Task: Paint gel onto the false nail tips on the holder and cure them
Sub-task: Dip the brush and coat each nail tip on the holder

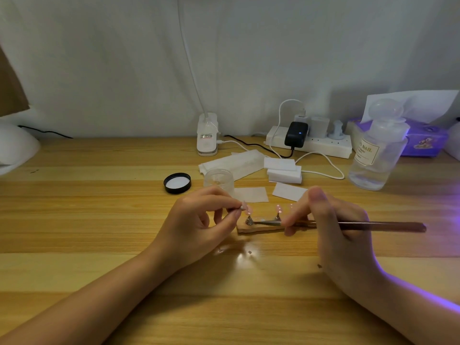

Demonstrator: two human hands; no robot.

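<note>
Wooden desk (99, 220), white curtain (249, 58) behind, left grip (199, 225) pinching nail tip (242, 207), right grip (331, 225) pinching brush (373, 225)

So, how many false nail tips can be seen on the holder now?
2: one nail tip at the left end of the holder, pinched by the left hand, one mid-holder. The right hand may hide others.

Dim, soft frame; violet glow from right, perhaps lamp.

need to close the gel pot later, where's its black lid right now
In the head view the black lid lies upside down on the wooden table, left of centre, just left of the open clear jar and beyond the left hand.
</note>
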